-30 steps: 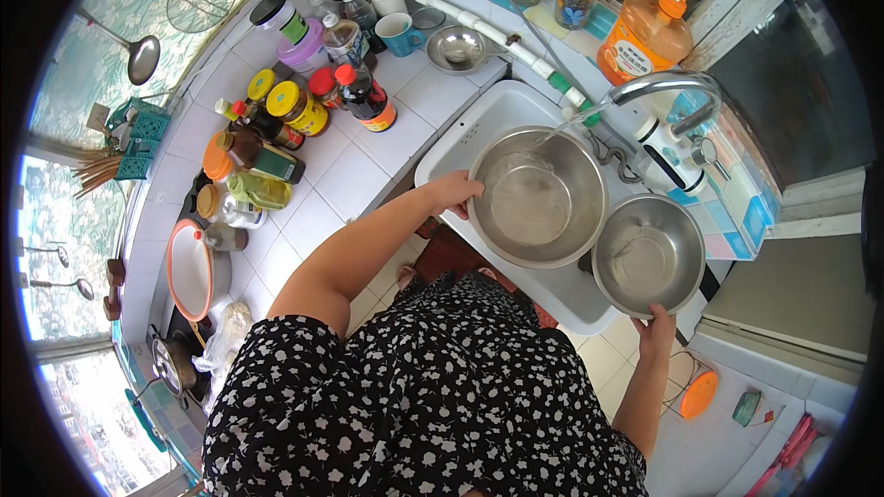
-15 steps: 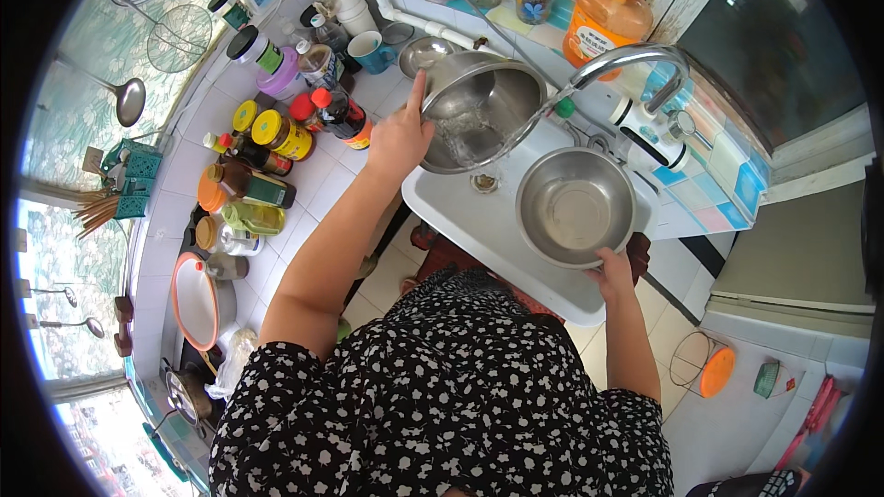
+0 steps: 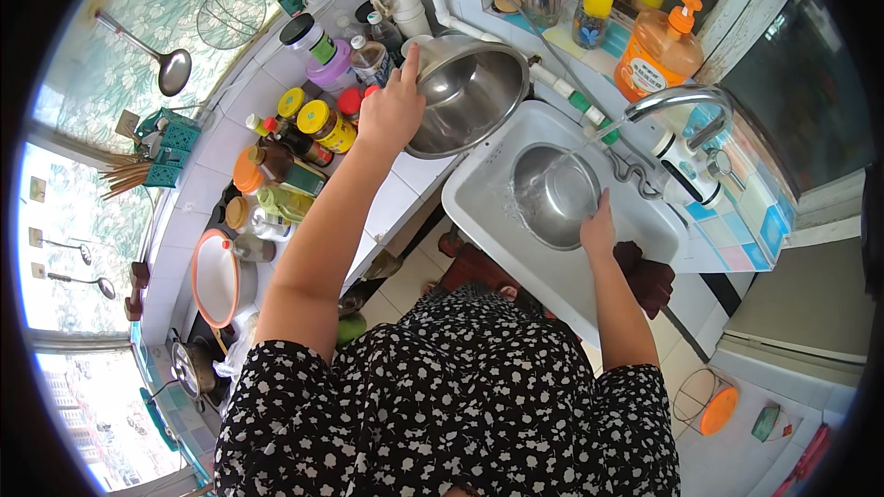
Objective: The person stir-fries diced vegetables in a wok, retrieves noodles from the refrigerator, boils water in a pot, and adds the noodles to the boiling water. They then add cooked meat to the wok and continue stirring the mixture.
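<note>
My left hand (image 3: pixel 391 112) is closed on the near left rim of a large stainless steel basin (image 3: pixel 471 97), which is tilted over the counter just left of the sink; its index finger points outward. In the white sink (image 3: pixel 479 202), my right hand (image 3: pixel 599 228) grips the right rim of a smaller steel bowl (image 3: pixel 564 189), thumb and fingers partly hidden. Water streams from the curved chrome faucet (image 3: pixel 677 99) into this bowl and splashes inside it. The large basin shows a wet-looking, shiny inner wall.
Sauce bottles and jars (image 3: pixel 327 126) crowd the counter on the left. An orange pump bottle (image 3: pixel 656 53) stands on the ledge behind the faucet. A dark red cloth (image 3: pixel 645 278) hangs over the sink's right front edge. White pipes (image 3: pixel 405 0) run along the back.
My left hand has carried the large basin from under the water leftward over the counter. My right hand has moved the smaller bowl left, under the stream. The view has shifted a little.
</note>
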The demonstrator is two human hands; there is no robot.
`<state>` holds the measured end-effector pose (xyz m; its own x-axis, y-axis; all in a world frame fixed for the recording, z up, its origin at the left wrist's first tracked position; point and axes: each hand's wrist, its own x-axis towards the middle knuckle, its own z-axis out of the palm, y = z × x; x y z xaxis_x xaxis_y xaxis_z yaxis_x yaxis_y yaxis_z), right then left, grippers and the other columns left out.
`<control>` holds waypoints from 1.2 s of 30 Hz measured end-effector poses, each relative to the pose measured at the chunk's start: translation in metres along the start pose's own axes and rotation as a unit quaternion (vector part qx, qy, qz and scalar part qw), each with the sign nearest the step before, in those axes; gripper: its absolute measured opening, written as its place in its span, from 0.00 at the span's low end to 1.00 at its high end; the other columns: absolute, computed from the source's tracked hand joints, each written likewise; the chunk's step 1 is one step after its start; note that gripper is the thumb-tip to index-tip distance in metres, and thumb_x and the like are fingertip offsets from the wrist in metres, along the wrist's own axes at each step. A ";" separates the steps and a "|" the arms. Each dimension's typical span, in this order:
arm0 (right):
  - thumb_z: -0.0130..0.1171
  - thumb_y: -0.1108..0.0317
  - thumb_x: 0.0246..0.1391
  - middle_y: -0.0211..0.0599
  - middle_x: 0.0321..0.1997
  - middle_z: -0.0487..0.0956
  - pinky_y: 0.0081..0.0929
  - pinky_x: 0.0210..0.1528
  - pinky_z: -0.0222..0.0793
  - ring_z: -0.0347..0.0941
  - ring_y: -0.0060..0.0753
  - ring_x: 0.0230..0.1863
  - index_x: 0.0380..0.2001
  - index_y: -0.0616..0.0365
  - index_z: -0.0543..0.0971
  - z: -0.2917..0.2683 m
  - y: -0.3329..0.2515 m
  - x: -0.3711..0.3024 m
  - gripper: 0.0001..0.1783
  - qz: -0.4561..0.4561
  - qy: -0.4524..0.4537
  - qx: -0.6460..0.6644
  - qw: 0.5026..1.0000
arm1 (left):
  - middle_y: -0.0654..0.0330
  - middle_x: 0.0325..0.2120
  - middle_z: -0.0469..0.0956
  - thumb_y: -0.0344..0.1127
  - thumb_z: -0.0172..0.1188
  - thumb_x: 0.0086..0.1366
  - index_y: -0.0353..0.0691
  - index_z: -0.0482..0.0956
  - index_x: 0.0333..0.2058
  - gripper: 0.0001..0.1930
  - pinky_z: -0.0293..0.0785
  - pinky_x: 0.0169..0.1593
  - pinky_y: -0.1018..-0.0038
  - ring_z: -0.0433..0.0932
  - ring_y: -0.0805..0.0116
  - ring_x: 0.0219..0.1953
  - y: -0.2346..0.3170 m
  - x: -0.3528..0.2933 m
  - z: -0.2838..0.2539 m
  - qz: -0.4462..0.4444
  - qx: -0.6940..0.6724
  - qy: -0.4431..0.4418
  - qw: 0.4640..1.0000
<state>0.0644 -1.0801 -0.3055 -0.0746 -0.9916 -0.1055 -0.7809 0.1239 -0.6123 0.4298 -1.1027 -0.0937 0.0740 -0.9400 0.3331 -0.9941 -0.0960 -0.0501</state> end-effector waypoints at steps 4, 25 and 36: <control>0.48 0.78 0.51 0.43 0.69 0.57 0.34 0.53 0.73 0.63 0.46 0.63 0.66 0.62 0.51 -0.044 0.006 -0.017 0.38 -0.158 0.065 -0.262 0.950 | 0.50 0.39 0.77 0.37 0.56 0.56 0.40 0.47 0.66 0.41 0.79 0.27 0.63 0.80 0.52 0.24 -0.002 -0.011 0.010 -0.028 -0.004 -0.040 0.999; 0.50 0.68 0.47 0.38 0.41 0.74 0.27 0.29 0.73 0.75 0.30 0.36 0.54 0.63 0.65 -0.138 0.027 -0.056 0.28 0.188 -0.070 0.380 0.903 | 0.52 0.38 0.78 0.32 0.46 0.62 0.35 0.62 0.57 0.23 0.82 0.32 0.69 0.81 0.63 0.32 0.099 -0.105 0.131 -0.216 -0.570 -0.398 0.685; 0.52 0.65 0.45 0.40 0.41 0.76 0.34 0.37 0.71 0.74 0.35 0.36 0.51 0.63 0.68 -0.078 -0.003 -0.008 0.27 0.167 -0.074 0.266 0.947 | 0.54 0.39 0.77 0.36 0.50 0.66 0.35 0.59 0.60 0.25 0.81 0.32 0.73 0.80 0.68 0.34 0.090 -0.113 0.099 -0.146 -0.611 -0.394 0.671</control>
<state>0.0188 -1.0756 -0.2414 -0.1439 -0.8832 -0.4464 -0.3041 0.4687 -0.8293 0.3403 -1.0377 -0.2291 -0.1797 -0.8670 -0.4649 -0.2141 -0.4267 0.8787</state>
